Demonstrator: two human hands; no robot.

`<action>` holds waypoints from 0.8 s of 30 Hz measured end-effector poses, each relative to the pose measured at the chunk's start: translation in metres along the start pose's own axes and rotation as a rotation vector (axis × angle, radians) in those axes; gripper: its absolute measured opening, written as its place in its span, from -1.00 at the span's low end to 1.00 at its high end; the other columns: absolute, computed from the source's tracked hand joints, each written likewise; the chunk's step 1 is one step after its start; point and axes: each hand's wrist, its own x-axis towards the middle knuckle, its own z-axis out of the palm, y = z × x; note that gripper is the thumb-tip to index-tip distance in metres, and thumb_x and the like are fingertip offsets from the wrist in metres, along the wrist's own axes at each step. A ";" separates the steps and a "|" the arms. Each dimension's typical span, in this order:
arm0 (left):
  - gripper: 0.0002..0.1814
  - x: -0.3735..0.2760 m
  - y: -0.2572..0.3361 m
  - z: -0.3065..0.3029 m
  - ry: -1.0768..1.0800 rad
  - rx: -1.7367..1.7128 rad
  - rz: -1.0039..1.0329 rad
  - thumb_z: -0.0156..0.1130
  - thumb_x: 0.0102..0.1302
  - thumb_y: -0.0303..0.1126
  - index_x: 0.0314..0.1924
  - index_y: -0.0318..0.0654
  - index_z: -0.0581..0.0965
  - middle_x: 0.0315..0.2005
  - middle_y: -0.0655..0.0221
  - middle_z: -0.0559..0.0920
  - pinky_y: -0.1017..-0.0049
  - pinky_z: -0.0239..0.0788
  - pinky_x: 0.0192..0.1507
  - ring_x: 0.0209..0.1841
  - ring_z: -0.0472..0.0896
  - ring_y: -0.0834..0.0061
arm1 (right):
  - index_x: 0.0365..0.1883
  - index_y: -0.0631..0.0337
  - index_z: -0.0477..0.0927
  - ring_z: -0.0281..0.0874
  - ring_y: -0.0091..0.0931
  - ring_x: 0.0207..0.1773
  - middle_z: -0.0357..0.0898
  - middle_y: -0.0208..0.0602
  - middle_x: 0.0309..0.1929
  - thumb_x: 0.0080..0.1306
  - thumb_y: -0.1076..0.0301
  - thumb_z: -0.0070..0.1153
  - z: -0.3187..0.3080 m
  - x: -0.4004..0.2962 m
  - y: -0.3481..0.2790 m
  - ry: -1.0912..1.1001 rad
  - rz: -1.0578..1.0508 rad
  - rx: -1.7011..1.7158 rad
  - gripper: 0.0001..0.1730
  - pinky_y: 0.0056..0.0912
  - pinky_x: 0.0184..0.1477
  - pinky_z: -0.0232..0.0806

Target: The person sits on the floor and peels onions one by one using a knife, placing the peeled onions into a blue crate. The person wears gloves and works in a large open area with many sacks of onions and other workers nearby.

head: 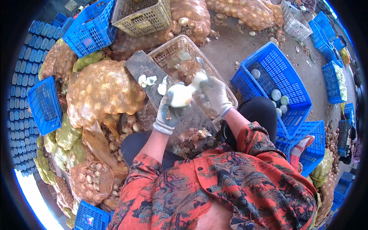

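My left hand (169, 110), in a white and grey work glove, holds a pale onion (180, 96) over a dark board (184, 115). My right hand (215, 93), gloved alike, is closed on a knife, whose blade (201, 65) points up and away; the handle is mostly hidden by the fingers. A piece of pale onion layer (199, 79) stretches from the onion to my right hand. White peel scraps (147, 80) and brown skins (195, 136) lie on the board, which rests across a dirty plastic crate (188, 43) with onion skins inside.
A blue crate (297, 95) with several peeled onions stands at the right. A large mesh sack of onions (106, 89) lies at the left, with loose onions (130, 123) beside it. Beyond the board are a beige crate (143, 24) and more sacks (244, 13).
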 end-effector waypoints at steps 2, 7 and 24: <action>-0.25 0.003 0.001 -0.004 0.031 -0.094 -0.002 0.30 0.35 0.05 0.34 -0.31 0.33 0.10 0.02 0.58 0.21 0.66 -0.05 -0.02 0.68 0.09 | -0.05 0.32 0.62 0.55 -0.61 -0.38 0.67 -0.38 -0.29 0.38 0.39 0.18 -0.002 0.006 0.004 0.083 -0.044 -0.099 -0.77 -0.48 -0.42 0.40; -0.35 0.010 0.009 -0.022 0.107 -0.224 0.028 0.36 0.33 -0.04 0.28 -0.23 0.40 0.12 0.19 0.60 0.24 0.59 0.11 0.11 0.63 0.21 | -0.11 0.20 0.58 0.69 -0.23 -0.29 0.65 -0.05 -0.32 0.33 0.43 0.20 0.007 -0.042 -0.043 -0.044 -0.475 -0.294 -0.82 -0.27 -0.24 0.48; -0.66 0.024 0.000 -0.049 0.277 0.019 0.226 0.19 0.46 -0.11 0.14 -0.06 0.53 -0.06 0.42 0.70 0.35 0.56 -0.25 -0.06 0.68 0.42 | -0.20 0.23 0.48 0.64 -0.03 -0.23 0.61 0.02 -0.34 0.22 0.47 0.10 0.027 -0.067 -0.038 -0.219 -0.423 -0.719 -0.82 -0.02 -0.20 0.45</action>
